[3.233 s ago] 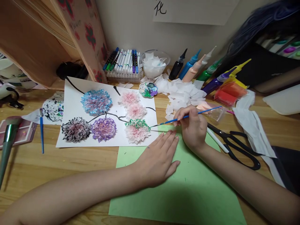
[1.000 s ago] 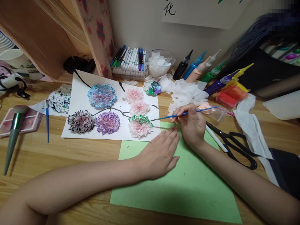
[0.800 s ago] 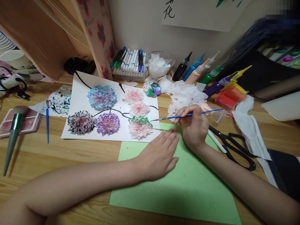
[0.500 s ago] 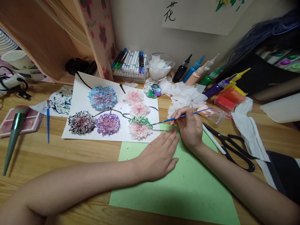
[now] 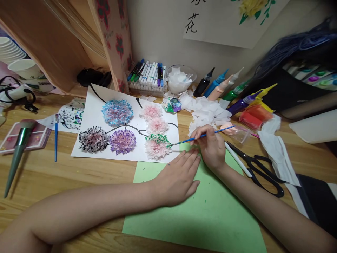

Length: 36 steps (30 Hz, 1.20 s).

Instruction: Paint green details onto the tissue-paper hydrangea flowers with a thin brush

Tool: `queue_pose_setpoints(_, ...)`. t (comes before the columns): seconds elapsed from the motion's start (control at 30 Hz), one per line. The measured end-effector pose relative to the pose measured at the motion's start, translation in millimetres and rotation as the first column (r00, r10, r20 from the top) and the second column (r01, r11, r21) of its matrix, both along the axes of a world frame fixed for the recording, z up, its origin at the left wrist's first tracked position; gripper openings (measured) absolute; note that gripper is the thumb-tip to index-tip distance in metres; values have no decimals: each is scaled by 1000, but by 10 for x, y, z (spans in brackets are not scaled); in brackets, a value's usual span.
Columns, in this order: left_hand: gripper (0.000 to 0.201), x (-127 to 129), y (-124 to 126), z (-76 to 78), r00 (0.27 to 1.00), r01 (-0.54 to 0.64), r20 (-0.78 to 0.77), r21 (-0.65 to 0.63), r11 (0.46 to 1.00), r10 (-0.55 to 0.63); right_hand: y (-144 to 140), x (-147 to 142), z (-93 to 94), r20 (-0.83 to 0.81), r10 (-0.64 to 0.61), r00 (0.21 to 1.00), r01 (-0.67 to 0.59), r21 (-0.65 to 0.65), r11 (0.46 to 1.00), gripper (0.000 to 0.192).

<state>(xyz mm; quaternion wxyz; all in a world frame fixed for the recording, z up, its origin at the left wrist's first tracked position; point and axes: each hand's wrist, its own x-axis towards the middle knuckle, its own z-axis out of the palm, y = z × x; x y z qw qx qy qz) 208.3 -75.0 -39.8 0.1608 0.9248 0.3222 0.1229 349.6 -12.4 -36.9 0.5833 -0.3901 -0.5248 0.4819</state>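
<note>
The right hand [image 5: 210, 149] pinches a thin brush [image 5: 202, 134], tip at the green-edged tissue flower [image 5: 157, 146] — too much pressure could tear its petals. The left hand [image 5: 179, 177] lies flat, fingers spread, on the green sheet [image 5: 210, 214].

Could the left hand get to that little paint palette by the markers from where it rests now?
Probably yes. The left hand lies flat and empty on the green paper. The palette sits beyond the white sheet, though the right hand and its brush sit close by.

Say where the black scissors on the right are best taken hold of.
Take the black scissors at the finger loops, coming from the near right. The loops lie toward the person, the blades point up-left under a white pen, and the right hand sits by the tips.
</note>
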Motion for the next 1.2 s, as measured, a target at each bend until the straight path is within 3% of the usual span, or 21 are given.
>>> queue_pose_setpoints(0.57,59,2,-16,-40,1000,6,17,-17,1000,-6,90,7,-40,-14,-55,998,53,-88,995,37)
queue_pose_setpoints(0.77,59,-8,-20,-52,1000,9,12,-11,1000,-9,80,14,-43,-25,-44,999,42,-86,995,38)
queue_pose_setpoints(0.9,59,-31,-22,-32,1000,8,9,-1,1000,-8,145,47,9,-11,-149,989,149,6,989,35)
queue_pose_setpoints(1.03,58,-51,-24,-26,1000,10,3,1,1000,-10,336,91,73,183,-237,954,213,141,967,30)
queue_pose_setpoints(1.2,59,-54,-25,-33,1000,14,3,-34,999,-13,530,49,61,490,-214,845,127,205,971,36)
